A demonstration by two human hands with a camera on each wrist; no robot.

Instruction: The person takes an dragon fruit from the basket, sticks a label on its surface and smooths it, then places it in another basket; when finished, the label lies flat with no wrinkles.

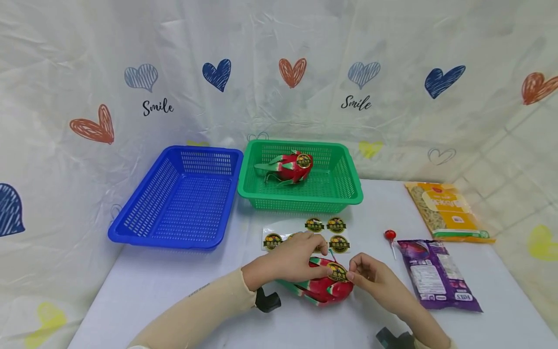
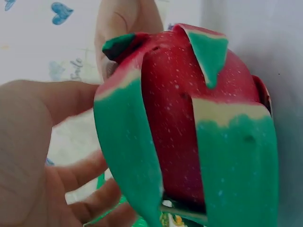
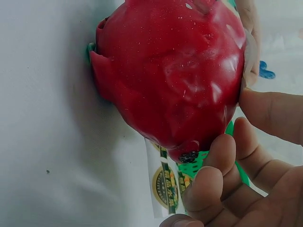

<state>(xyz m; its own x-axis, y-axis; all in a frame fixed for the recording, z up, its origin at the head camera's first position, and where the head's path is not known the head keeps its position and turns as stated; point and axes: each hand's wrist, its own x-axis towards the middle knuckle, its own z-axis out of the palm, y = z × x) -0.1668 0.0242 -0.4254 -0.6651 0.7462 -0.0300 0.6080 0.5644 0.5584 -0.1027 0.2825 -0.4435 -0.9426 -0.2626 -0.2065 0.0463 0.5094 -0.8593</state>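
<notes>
A red dragon fruit (image 1: 328, 289) with green-tipped scales lies on the white table, a round black-and-gold sticker (image 1: 337, 272) on its upper side. My left hand (image 1: 294, 257) holds the fruit from the left; its thumb presses the sticker's left part, and the other fingers reach round the far side. At the fruit's right end, my right hand (image 1: 378, 281) has its thumb tip on the sticker's right edge and its fingers curled close by. In the right wrist view, a pale sticker edge (image 3: 249, 56) shows at the thumb. Partly behind my left hand lies a sticker sheet (image 1: 270, 231).
A green basket (image 1: 301, 204) holding another stickered dragon fruit (image 1: 292, 168) stands behind the sheet. Left of it sits a blue basket (image 1: 174, 241). To the right lie a red lollipop (image 1: 390, 235), a purple snack bag (image 1: 436, 276) and a yellow food packet (image 1: 446, 208).
</notes>
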